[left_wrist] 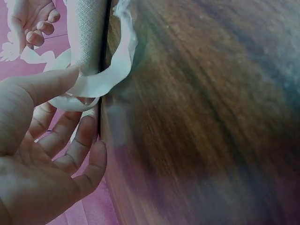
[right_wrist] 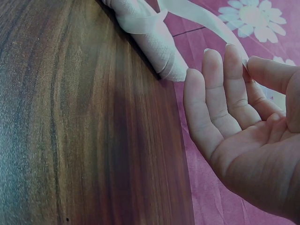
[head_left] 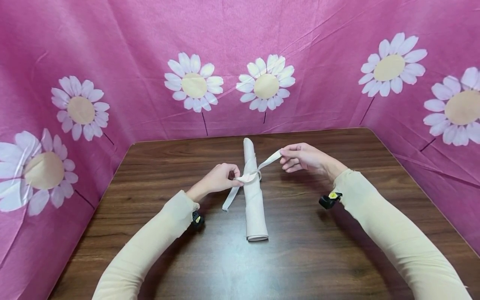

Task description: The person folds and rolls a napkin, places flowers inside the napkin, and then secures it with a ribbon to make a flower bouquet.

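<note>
A rolled pale cloth [head_left: 255, 208] lies lengthwise on the table, with a white ribbon [head_left: 271, 159] looped around its middle. My left hand [head_left: 219, 178] is at the roll's left side and pinches a loop of the ribbon between thumb and index finger. In the left wrist view the ribbon loop [left_wrist: 105, 82] passes under the thumb tip, and the other fingers are loosely bent. On the right, my right hand [head_left: 305, 158] pinches one ribbon end, held taut and raised off the roll. One loose ribbon tail [head_left: 229, 200] hangs to the left of the roll.
The brown wooden table [head_left: 168, 258] has a pink curtain [head_left: 232, 25] with large white flowers around its back and sides. Black wrist cameras, left [head_left: 197, 219] and right [head_left: 330, 200], hang under the cream sleeves [head_left: 390, 225].
</note>
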A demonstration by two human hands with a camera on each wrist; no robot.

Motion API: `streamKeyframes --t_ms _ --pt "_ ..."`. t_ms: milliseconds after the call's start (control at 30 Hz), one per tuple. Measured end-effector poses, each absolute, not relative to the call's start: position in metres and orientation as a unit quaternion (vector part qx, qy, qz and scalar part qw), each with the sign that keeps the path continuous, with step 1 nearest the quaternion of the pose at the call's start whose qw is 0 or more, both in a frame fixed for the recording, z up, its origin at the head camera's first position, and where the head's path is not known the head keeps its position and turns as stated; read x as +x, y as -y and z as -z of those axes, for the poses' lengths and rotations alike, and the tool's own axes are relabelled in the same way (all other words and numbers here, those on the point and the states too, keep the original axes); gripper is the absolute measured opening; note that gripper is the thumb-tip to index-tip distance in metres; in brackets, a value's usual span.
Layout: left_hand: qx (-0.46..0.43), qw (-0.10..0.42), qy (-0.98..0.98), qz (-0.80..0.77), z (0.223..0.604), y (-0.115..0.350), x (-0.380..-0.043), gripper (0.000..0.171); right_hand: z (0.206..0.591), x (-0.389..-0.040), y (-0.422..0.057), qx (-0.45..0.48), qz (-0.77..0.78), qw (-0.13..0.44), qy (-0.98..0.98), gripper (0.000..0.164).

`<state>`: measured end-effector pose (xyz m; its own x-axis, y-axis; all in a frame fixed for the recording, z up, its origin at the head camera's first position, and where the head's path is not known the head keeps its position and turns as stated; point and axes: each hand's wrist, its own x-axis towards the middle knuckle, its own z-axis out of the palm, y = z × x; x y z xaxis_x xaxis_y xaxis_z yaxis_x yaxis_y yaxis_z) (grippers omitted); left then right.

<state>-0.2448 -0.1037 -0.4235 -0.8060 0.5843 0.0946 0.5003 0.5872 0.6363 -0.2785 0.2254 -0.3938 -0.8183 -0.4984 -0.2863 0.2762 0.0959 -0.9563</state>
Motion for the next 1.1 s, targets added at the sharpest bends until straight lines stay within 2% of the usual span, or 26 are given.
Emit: streamKeyframes --t_ms 467,800,1100 --pt "0.262 0.014 -0.889 -0.375 0.4257 0.1032 -0.2495 0.017 0.3965 -0.2777 -0.2281 -0.078 0.671 0.286 -0.680 0.014" --pt "0.250 0.014 -0.882 -0.399 0.4292 0.1053 -0.2503 0.009 0.3979 -0.2780 -0.2273 -0.078 0.669 0.287 -0.681 0.014" --pt "0.230 0.025 -0.881 -0.413 0.4282 0.1038 -0.2504 0.010 0.4003 -0.2800 -0.2260 -0.078 0.668 0.285 -0.683 0.013"
